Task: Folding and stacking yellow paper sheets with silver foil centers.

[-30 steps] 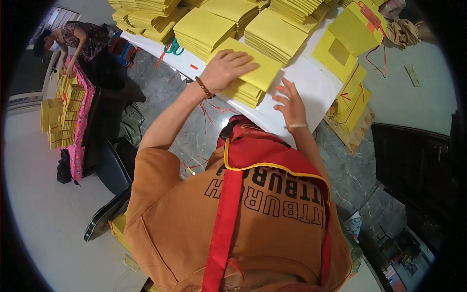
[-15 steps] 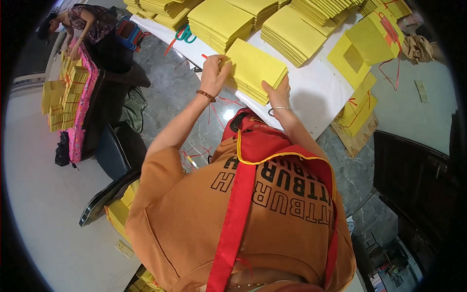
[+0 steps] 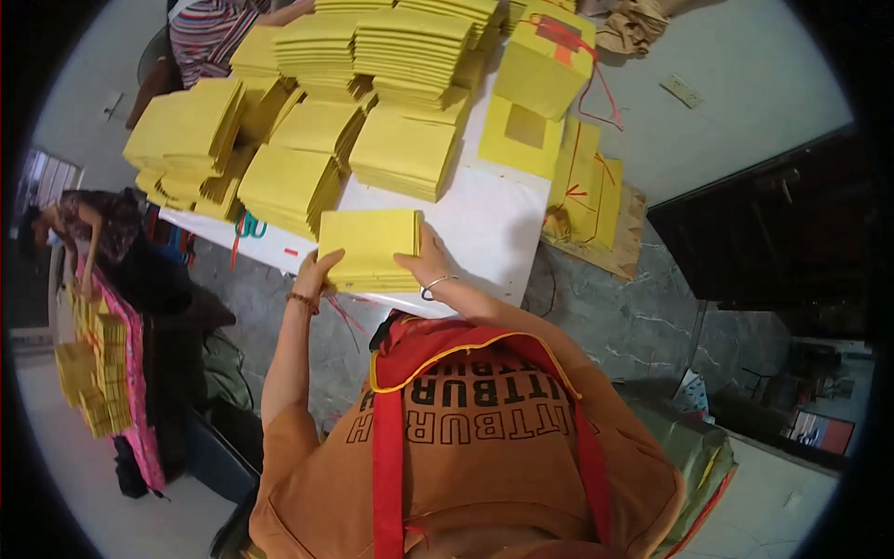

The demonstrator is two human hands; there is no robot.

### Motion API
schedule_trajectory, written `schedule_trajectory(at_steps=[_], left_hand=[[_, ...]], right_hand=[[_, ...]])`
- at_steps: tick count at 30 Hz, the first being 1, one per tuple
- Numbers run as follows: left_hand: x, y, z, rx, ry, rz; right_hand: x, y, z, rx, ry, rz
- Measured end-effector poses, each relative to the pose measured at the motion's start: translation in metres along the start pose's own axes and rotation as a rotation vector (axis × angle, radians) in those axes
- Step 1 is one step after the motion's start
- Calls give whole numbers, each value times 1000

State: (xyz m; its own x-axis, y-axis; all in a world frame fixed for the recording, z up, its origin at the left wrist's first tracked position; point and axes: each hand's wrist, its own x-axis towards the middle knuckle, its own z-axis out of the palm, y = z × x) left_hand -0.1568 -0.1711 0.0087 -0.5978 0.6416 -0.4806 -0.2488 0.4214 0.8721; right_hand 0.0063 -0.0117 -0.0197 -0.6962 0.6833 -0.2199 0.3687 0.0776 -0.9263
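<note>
A stack of flat yellow paper pieces (image 3: 371, 240) lies at the near edge of the white table, held between both of my hands. My left hand (image 3: 318, 271) closes on its left near corner, thumb on top. My right hand (image 3: 426, 260) grips the right side, its thumb also over the top and its fingers mostly hidden behind the edge. Just left of the stack is a small red stick (image 3: 291, 252) on the tabletop. Green-handled scissors (image 3: 250, 226) rest farther left, by a red string.
Several taller yellow stacks (image 3: 400, 154) fill the table's far side. A yellow box (image 3: 545, 61) with red string stands at the right, above tied yellow bundles (image 3: 593, 196). Someone in a striped top (image 3: 209, 42) sits beyond; another person (image 3: 93, 228) bends over a pink-covered table (image 3: 135, 373).
My view has swung, showing more of the table's far side. My left hand has shifted from the stack's far left end to its near left corner. The stack now sits squarely before me.
</note>
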Motion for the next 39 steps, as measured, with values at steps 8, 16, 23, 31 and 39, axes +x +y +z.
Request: schedule_trajectory(at_steps=[8, 16, 23, 31, 39], left_hand=[[-13, -6, 9, -168, -47, -31], [-32, 10, 23, -218, -79, 200], [-20, 27, 40, -76, -312, 427], [28, -24, 58, 486, -281, 586], [9, 17, 69, 455, -330, 385]], right_hand=[[4, 22, -1, 166, -92, -2], [-5, 21, -39, 279, -234, -156], [-12, 15, -87, 526, -298, -93], [-20, 49, -78, 323, -237, -356], [-13, 47, -96, 217, -235, -204]])
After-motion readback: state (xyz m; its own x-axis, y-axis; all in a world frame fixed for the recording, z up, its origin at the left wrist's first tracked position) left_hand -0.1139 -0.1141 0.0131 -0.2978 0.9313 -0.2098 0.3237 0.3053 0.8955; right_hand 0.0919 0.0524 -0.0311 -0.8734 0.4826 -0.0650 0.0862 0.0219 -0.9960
